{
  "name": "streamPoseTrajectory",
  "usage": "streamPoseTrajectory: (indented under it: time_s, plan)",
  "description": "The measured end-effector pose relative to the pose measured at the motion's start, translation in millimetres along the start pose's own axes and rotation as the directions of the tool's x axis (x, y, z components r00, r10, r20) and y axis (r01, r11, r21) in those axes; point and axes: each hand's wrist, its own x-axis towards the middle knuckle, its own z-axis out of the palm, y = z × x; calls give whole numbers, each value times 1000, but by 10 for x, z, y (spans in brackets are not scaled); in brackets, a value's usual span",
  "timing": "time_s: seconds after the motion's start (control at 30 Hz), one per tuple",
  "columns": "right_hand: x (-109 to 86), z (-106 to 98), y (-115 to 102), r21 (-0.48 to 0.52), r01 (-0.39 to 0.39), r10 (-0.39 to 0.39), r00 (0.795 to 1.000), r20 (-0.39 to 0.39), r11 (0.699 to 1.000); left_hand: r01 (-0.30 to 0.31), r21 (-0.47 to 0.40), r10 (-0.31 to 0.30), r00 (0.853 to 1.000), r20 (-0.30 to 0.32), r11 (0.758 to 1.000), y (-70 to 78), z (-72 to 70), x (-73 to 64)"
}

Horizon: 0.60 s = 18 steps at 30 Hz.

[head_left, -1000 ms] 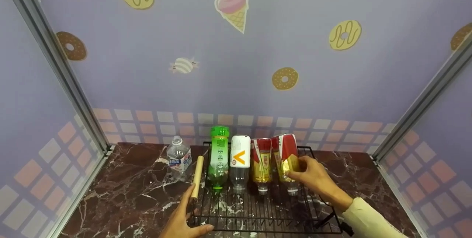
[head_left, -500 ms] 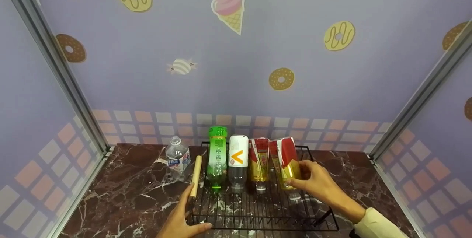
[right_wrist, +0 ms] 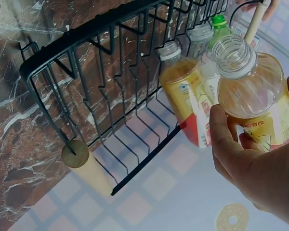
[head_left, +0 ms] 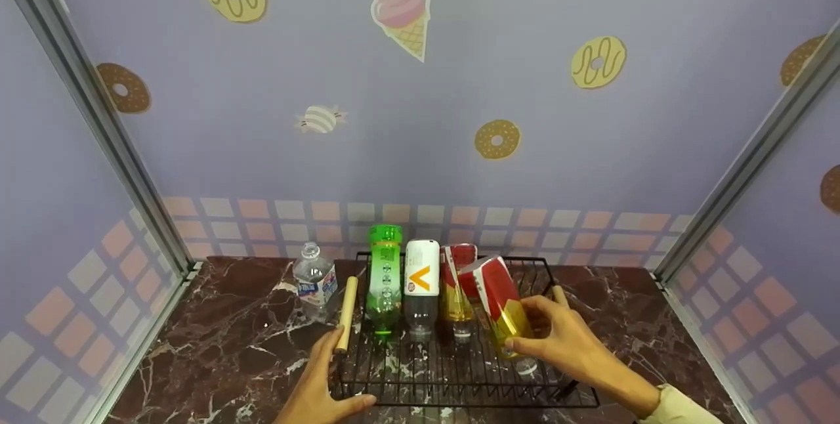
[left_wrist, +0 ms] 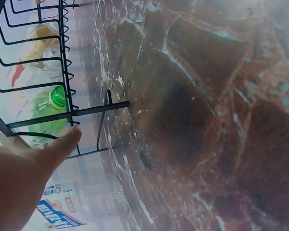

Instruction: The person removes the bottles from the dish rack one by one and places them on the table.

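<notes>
My right hand grips a red-and-yellow labelled bottle, neck down and tilted, over the right part of a black wire rack. In the right wrist view its uncapped clear neck faces the camera. My left hand touches the rack's left end beside a wooden handle, thumb and fingers spread apart; the left wrist view shows the thumb at the rack's corner. In the rack, necks down, stand a green bottle, a white-labelled bottle and another red-and-yellow bottle.
A clear bottle with a blue-and-white label stands upright on the dark marbled countertop, left of the rack. The rack's right wooden handle shows in the right wrist view. A patterned wall closes the back.
The bottle in my right hand has tilted further, its base swinging left and its neck coming toward me. The rack's right wooden handle has come into sight. My left hand stays at the rack's left end.
</notes>
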Motion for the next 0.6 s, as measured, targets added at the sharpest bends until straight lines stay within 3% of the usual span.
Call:
streamPoseTrajectory:
  time_s: [0.13, 0.4, 0.6]
  plan:
    - [-44, 20, -39, -20, 35, -34, 999, 23, 999, -109, 62, 113, 992, -64, 992, 27, -7, -15]
    - [-110, 47, -90, -53, 87, -85, 995, 45, 995, -140, 82, 145, 988, -52, 987, 85, -46, -17]
    - [-155, 86, -100, -79, 126, -121, 991, 63, 989, -132, 79, 135, 990, -35, 988, 108, -72, -33]
